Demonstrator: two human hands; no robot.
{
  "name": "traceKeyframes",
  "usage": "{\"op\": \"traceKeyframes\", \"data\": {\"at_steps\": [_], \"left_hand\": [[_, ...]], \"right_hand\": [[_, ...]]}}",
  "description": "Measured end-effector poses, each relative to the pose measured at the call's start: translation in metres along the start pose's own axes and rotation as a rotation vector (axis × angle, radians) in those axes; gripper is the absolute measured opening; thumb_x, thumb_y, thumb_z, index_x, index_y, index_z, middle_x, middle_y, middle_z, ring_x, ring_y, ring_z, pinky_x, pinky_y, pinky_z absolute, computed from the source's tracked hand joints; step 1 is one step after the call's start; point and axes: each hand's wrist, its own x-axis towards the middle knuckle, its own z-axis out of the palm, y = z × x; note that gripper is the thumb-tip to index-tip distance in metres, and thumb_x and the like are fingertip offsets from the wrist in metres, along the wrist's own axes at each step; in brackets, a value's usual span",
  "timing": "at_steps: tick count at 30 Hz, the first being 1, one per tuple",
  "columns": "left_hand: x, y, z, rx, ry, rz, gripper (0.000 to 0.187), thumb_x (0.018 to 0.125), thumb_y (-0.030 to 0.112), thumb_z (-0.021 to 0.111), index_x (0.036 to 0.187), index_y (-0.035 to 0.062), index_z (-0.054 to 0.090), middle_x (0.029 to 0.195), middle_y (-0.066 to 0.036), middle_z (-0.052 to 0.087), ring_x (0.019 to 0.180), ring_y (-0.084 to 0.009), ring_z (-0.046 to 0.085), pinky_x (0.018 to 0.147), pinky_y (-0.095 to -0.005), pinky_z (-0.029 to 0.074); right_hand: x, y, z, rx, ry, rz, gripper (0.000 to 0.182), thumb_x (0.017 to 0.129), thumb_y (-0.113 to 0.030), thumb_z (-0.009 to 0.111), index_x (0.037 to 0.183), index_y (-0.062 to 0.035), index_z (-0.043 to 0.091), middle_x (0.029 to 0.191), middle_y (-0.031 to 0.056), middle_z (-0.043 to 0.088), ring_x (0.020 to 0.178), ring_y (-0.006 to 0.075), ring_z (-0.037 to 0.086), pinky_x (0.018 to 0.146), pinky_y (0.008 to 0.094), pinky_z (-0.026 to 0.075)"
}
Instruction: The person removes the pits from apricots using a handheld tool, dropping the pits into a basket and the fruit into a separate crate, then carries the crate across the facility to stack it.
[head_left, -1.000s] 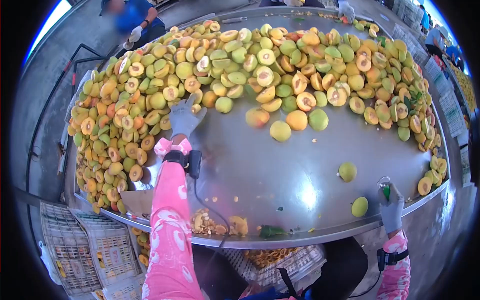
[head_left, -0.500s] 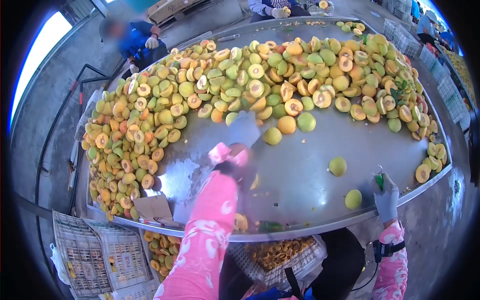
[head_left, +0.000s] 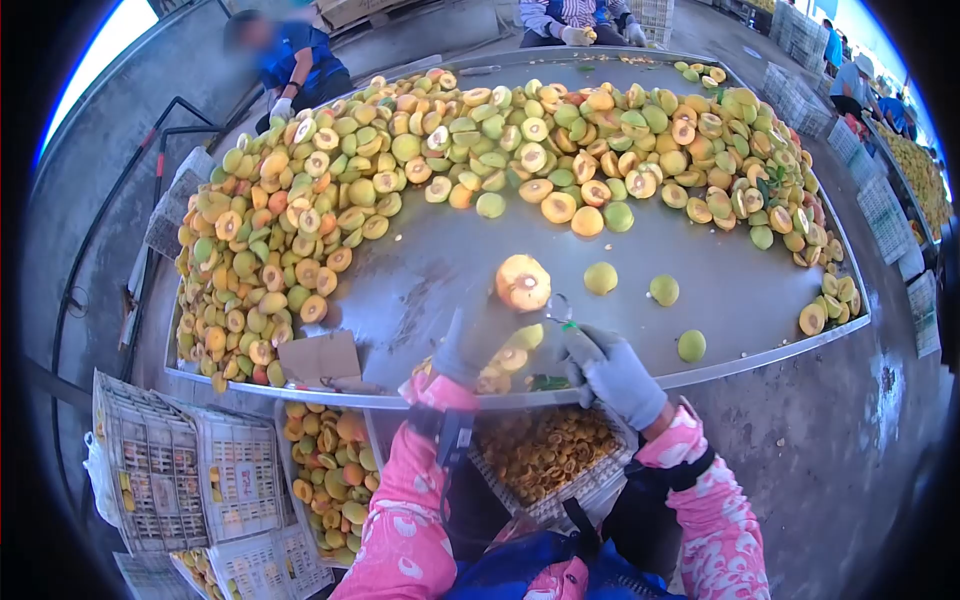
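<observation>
My left hand (head_left: 456, 352), gloved in grey and smeared by motion, is over the table's near edge with its fingers pointing away from me. Beyond it and to the right, a large-looking cut peach half (head_left: 523, 283) shows its orange cut face, apart from the glove. My right hand (head_left: 612, 375), in a grey glove, is closed round a tool with a metal loop and a green handle (head_left: 569, 326); the loop points toward the peach half. Between my hands, blurred peach pieces (head_left: 508, 358) lie near the edge. A whole-looking green-yellow peach (head_left: 600, 278) rests just beyond the loop.
Halved peaches (head_left: 440, 150) are heaped along the metal table's (head_left: 400, 280) far and left sides. A crate of brown scraps (head_left: 550, 450) stands below the near edge, beside a crate of peaches (head_left: 330, 480). Piled crates (head_left: 150, 470) stand left. Two people (head_left: 295, 65) (head_left: 575, 20) sit across.
My left hand has drawn back from the heap to the near edge. My right hand has moved left with the loop tool to the middle. A large peach half now shows beyond them.
</observation>
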Motion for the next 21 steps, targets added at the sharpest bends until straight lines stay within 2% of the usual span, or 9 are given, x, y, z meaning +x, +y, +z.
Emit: {"op": "traceKeyframes", "data": {"at_steps": [3, 5, 7, 10, 13, 14, 16, 19, 21], "left_hand": [[-0.039, 0.011, 0.000, 0.462, -0.003, 0.048, 0.041, 0.095, 0.034, 0.051, 0.119, 0.0011, 0.050, 0.110, -0.011, 0.057, 0.098, -0.0218, 0.060, 0.083, -0.0368, 0.052], [-0.048, 0.006, -0.021, 1.137, 0.167, 0.462, 0.039, 0.082, 0.020, 0.070, 0.112, 0.0003, 0.053, 0.097, -0.008, 0.061, 0.094, -0.0209, 0.061, 0.078, -0.0355, 0.050], [-0.060, 0.016, -0.003, 0.889, 0.181, 0.379, 0.038, 0.081, 0.021, 0.070, 0.108, -0.0006, 0.054, 0.097, -0.010, 0.062, 0.092, -0.0201, 0.061, 0.076, -0.0349, 0.050], [-0.070, 0.024, 0.005, 1.028, 0.204, 0.453, 0.027, 0.083, 0.016, 0.065, 0.101, -0.0007, 0.055, 0.094, -0.012, 0.062, 0.086, -0.0229, 0.061, 0.073, -0.0344, 0.049], [-0.077, 0.027, 0.018, 1.486, 0.225, 0.658, 0.020, 0.083, 0.012, 0.060, 0.098, -0.0011, 0.056, 0.093, -0.015, 0.061, 0.082, -0.0260, 0.060, 0.072, -0.0341, 0.048], [-0.077, 0.024, 0.020, 1.424, 0.250, 0.722, 0.019, 0.084, 0.012, 0.058, 0.097, -0.0012, 0.057, 0.092, -0.016, 0.061, 0.081, -0.0271, 0.059, 0.071, -0.0341, 0.048], [-0.079, 0.023, 0.023, 1.360, 0.275, 0.782, 0.018, 0.084, 0.012, 0.056, 0.096, -0.0014, 0.058, 0.090, -0.017, 0.060, 0.080, -0.0283, 0.059, 0.070, -0.0342, 0.048], [-0.083, 0.030, 0.034, 1.511, 0.337, 0.831, 0.021, 0.088, 0.017, 0.053, 0.096, -0.0019, 0.060, 0.089, -0.014, 0.062, 0.081, -0.0248, 0.060, 0.071, -0.0339, 0.048], [-0.091, 0.033, 0.047, 1.081, 0.299, 0.693, 0.026, 0.093, 0.021, 0.049, 0.097, -0.0022, 0.061, 0.089, -0.010, 0.063, 0.082, -0.0192, 0.061, 0.072, -0.0320, 0.049]], "right_hand": [[-0.004, -0.012, 0.037, 0.130, -0.088, 0.116, 0.041, 0.097, -0.036, 0.044, 0.083, 0.0001, 0.057, 0.054, 0.0006, 0.047, 0.038, 0.0078, 0.042, 0.038, 0.0228, 0.036], [-0.004, -0.012, 0.055, 0.101, -0.104, 0.111, 0.043, 0.097, -0.036, 0.044, 0.079, 0.0000, 0.057, 0.052, 0.0007, 0.046, 0.038, 0.0082, 0.042, 0.038, 0.0233, 0.035], [-0.005, -0.011, 0.069, 0.118, -0.104, 0.065, 0.043, 0.097, -0.036, 0.044, 0.077, -0.0006, 0.057, 0.051, 0.0007, 0.046, 0.037, 0.0082, 0.041, 0.037, 0.0235, 0.034], [-0.002, -0.002, 0.085, -0.009, -0.087, -0.176, 0.042, 0.097, -0.035, 0.045, 0.076, -0.0015, 0.057, 0.051, 0.0005, 0.046, 0.038, 0.0081, 0.041, 0.038, 0.0235, 0.033], [0.000, -0.006, 0.100, 0.140, 0.022, -0.154, 0.039, 0.097, -0.033, 0.046, 0.075, -0.0024, 0.057, 0.051, 0.0000, 0.046, 0.038, 0.0074, 0.040, 0.038, 0.0233, 0.032], [0.000, -0.006, 0.101, 0.044, 0.023, -0.095, 0.029, 0.095, -0.025, 0.047, 0.085, -0.0008, 0.058, 0.062, 0.0098, 0.052, 0.052, 0.0197, 0.049, 0.050, 0.0310, 0.038], [-0.001, -0.005, 0.104, -0.052, 0.025, -0.032, 0.021, 0.094, -0.018, 0.048, 0.094, 0.0009, 0.058, 0.072, 0.0195, 0.058, 0.066, 0.0321, 0.058, 0.062, 0.0386, 0.045], [-0.002, -0.009, 0.109, -0.080, 0.061, -0.231, 0.022, 0.094, -0.018, 0.047, 0.098, 0.0005, 0.059, 0.074, 0.0185, 0.059, 0.068, 0.0313, 0.059, 0.061, 0.0377, 0.045], [-0.009, -0.017, 0.108, 0.118, -0.077, -0.118, 0.032, 0.097, -0.033, 0.044, 0.086, -0.0041, 0.054, 0.058, 0.0048, 0.047, 0.047, 0.0164, 0.043, 0.045, 0.0306, 0.035]]}}
